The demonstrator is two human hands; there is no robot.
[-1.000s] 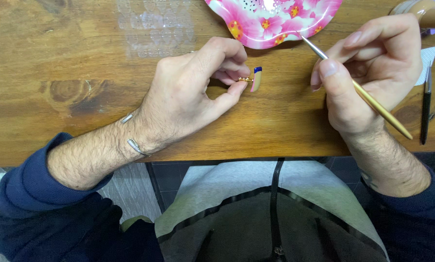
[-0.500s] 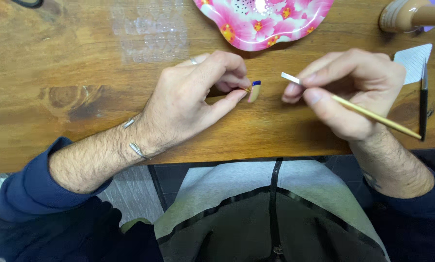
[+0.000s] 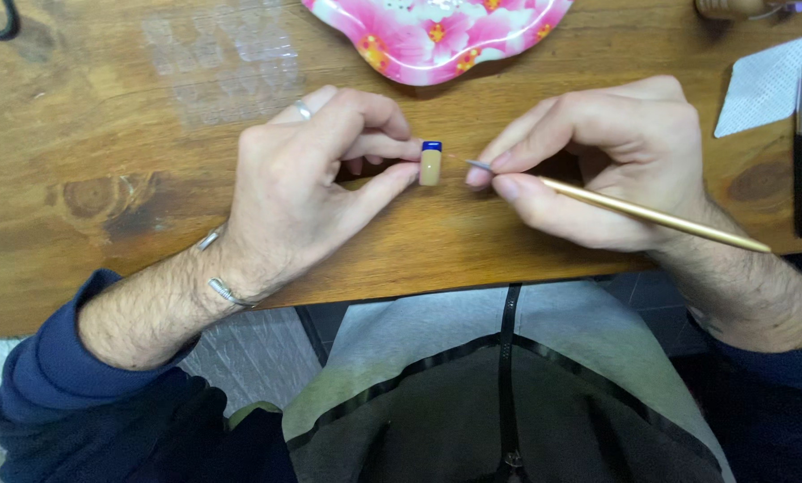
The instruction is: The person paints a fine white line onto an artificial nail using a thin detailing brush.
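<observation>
Wooden tabletop (image 3: 106,107) is lying under your hands, with a pink flowered plate (image 3: 437,36) at its far edge. Your left hand (image 3: 303,179) is curling knuckles-up, pinching a small beige nail tip (image 3: 430,164) with a blue end between thumb and fingers. Your right hand (image 3: 607,170) is gripping a thin gold brush (image 3: 633,210), its fine point hovering just beside the nail tip.

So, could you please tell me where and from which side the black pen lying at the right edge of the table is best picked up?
Probably at mid-barrel, pinching the black pen across its width from above. It lies flat and lengthwise on the wooden table, its top end overlapping the white textured pad, so the bare lower barrel looks like the freer spot. The right hand is nearest, though it holds a gold-handled brush.
</observation>
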